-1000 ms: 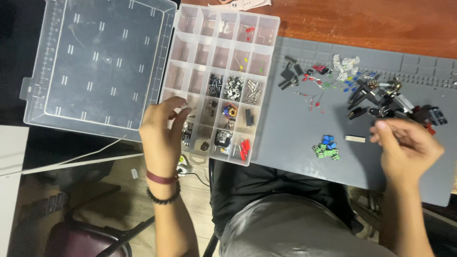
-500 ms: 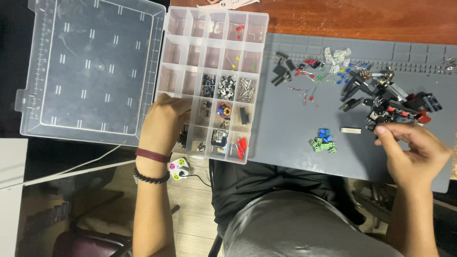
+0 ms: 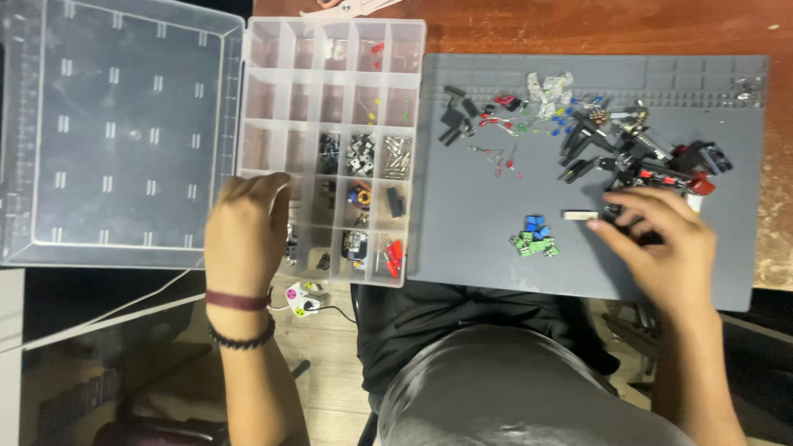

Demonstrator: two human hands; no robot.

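Observation:
My left hand [image 3: 244,235] rests on the near left corner of a clear plastic compartment box [image 3: 330,99], fingers curled over its bottom-left cells, gripping the box. My right hand [image 3: 665,248] lies on the grey work mat [image 3: 479,239], fingertips pinching at small black parts beside a white strip [image 3: 578,215]. A pile of black and red electronic components [image 3: 644,157] sits just beyond that hand. Green and blue terminal blocks [image 3: 535,238] lie to its left. What the right fingertips hold is hidden.
The box's clear lid [image 3: 116,132] lies open flat to the left. Small red and green LEDs [image 3: 504,140] are scattered mid-mat. The wooden table [image 3: 595,25] shows behind. A small white device with a cable [image 3: 301,299] lies on the floor below.
My right hand has slid left and down onto the mat toward the white strip. My left hand has stayed on the box's corner.

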